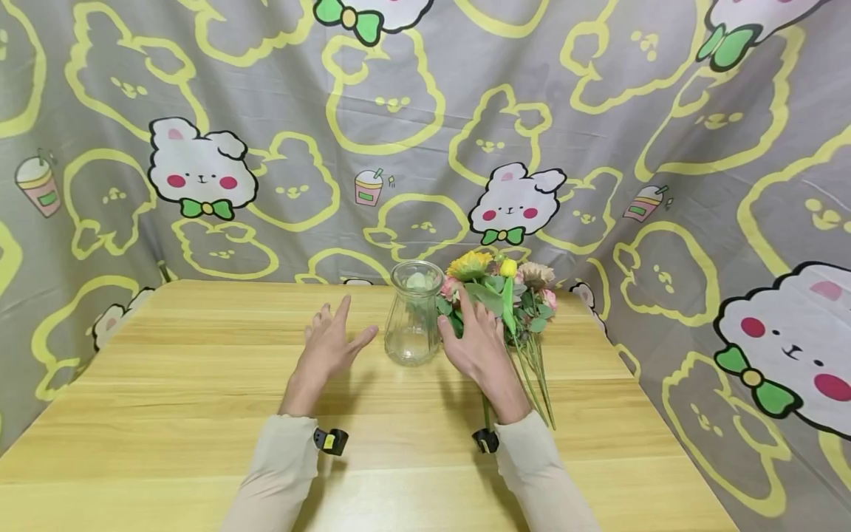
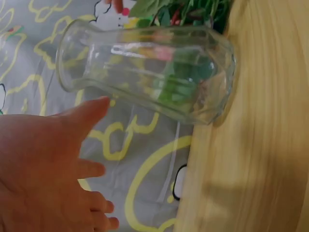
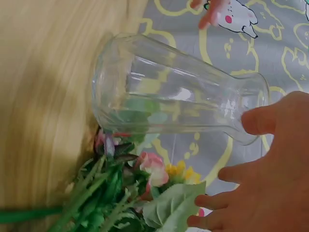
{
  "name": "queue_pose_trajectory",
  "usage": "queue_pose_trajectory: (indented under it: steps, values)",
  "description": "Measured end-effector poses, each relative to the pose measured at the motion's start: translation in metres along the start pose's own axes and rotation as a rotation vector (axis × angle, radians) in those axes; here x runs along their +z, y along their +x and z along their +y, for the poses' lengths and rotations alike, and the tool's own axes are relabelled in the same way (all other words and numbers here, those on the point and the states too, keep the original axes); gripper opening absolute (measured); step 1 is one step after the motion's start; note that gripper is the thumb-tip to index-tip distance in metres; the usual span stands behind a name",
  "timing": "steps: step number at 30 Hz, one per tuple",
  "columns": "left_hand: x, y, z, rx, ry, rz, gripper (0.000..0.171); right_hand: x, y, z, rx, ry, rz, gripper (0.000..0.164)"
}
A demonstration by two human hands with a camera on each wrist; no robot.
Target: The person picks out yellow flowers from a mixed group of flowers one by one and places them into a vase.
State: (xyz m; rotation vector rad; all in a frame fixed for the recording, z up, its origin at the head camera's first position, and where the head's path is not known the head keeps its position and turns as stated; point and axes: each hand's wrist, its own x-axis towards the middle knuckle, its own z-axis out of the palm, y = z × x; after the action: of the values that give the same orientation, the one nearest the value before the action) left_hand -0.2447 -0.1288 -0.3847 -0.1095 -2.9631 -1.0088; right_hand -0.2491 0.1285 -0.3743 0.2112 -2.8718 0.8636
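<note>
A clear glass vase (image 1: 412, 332) stands upright on the wooden table, its flared mouth at the top. To its left, my left hand (image 1: 329, 347) is held with the fingers spread and the thumb toward the glass, holding nothing. My right hand (image 1: 475, 343) reaches in from the other side, fingers extended, and overlaps part of a bunch of flowers (image 1: 470, 264). In the right wrist view the right thumb overlaps the vase's neck (image 3: 236, 104). The left wrist view shows a gap between the left thumb and the glass (image 2: 145, 72).
The bunch lies right of the vase, with a yellow tulip (image 1: 508, 268), pink blooms and green leaves; its long stems (image 1: 541, 384) point toward the front. Behind the wooden table (image 1: 199, 414) hangs a grey patterned curtain (image 1: 292, 89). Each wrist wears a black band.
</note>
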Motion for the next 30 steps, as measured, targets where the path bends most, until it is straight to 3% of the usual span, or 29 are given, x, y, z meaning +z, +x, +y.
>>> queue_pose_trajectory:
  steps: [5, 15, 21, 30]
  values:
    - [0.008, 0.005, 0.004, 0.067, -0.141, -0.015, 0.086, 0.003, 0.002, -0.002, -0.016, 0.192, -0.049, 0.07]
    - [0.022, 0.007, 0.016, 0.075, -0.401, -0.113, 0.083, 0.014, 0.008, -0.006, 0.003, 0.5, -0.224, 0.068]
    - [0.029, 0.008, 0.02, 0.117, -0.473, -0.165, 0.081, 0.019, 0.01, -0.005, 0.012, 0.573, -0.259, 0.073]
    - [0.033, 0.009, 0.022, 0.138, -0.553, -0.209, 0.078, 0.017, 0.009, -0.006, 0.029, 0.591, -0.267, 0.066]
